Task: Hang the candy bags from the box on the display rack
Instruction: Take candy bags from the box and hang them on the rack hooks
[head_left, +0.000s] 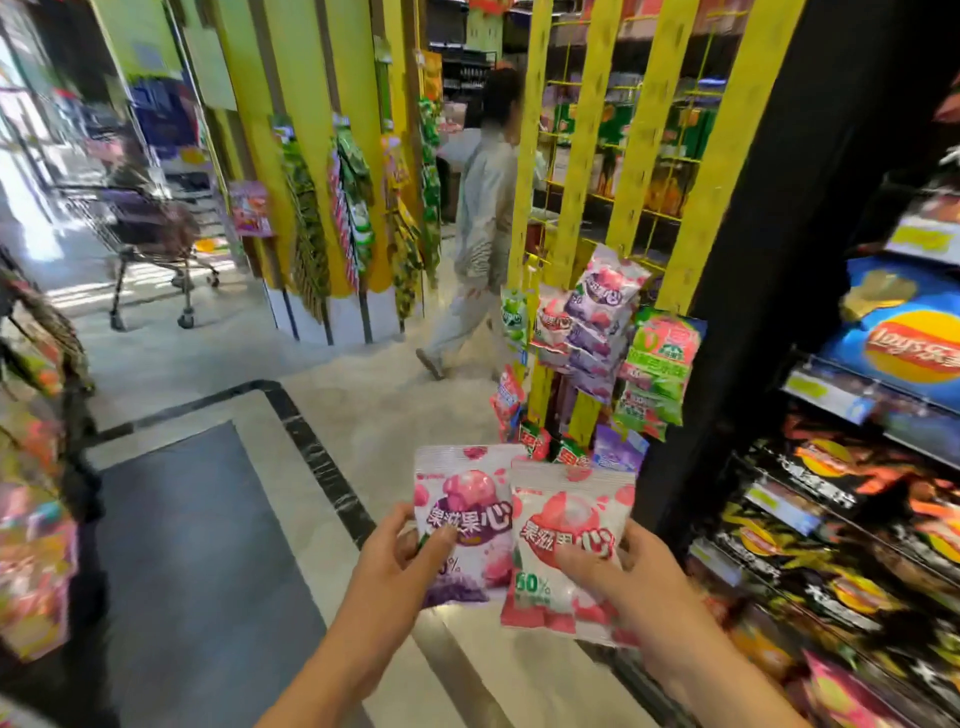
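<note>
Low in front of me, short of the yellow display rack (641, 182), my left hand (400, 551) pinches a purple candy bag (462, 514) and my right hand (623, 577) pinches a pink candy bag (566, 540). They are flat, glossy plastic pouches with crimped top seams, held upright with edges overlapping. Both pinches sit low on slick film, so I judge a pouch could slip or flop as I reach up, or its top could miss a hook among the crowded hanging bags (605, 322).
</note>
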